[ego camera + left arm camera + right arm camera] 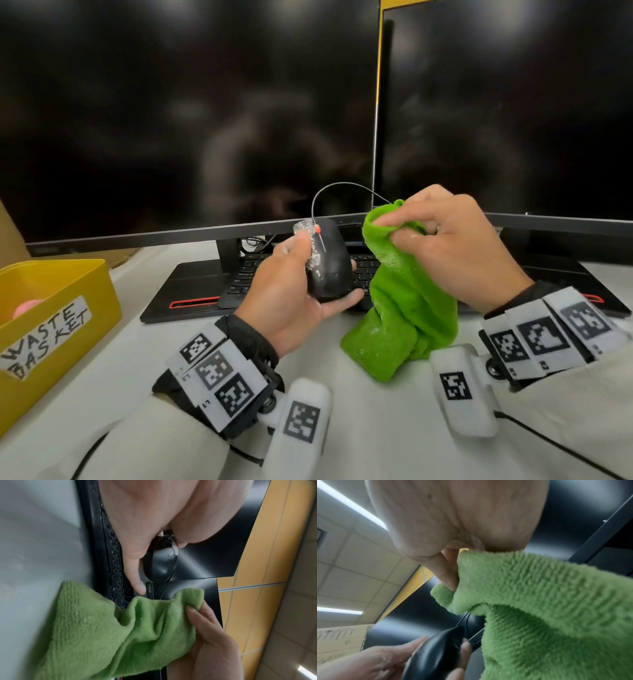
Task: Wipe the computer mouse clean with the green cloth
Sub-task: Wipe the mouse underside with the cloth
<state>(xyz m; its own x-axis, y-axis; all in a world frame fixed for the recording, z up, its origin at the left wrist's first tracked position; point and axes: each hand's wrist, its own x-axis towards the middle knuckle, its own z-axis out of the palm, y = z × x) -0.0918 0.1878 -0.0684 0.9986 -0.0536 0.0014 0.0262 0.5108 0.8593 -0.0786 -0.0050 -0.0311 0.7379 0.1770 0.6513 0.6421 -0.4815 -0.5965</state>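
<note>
My left hand (301, 274) grips a black wired computer mouse (330, 263) and holds it up above the keyboard, thumb on its left side where a whitish, speckled smear shows. The mouse (159, 563) appears again in the left wrist view, and as a dark shape (433, 654) low in the right wrist view. My right hand (445, 236) pinches the top of the green cloth (404, 301), which hangs down to the table just right of the mouse, a small gap between them. The cloth (106, 635) (539, 608) fills much of both wrist views.
A yellow bin (51, 325) labelled waste basket stands at the left with something pink inside. A black keyboard (246, 277) lies under the hands. Two dark monitors (188, 113) (507, 109) stand close behind. The mouse cable (342, 186) loops up behind the mouse.
</note>
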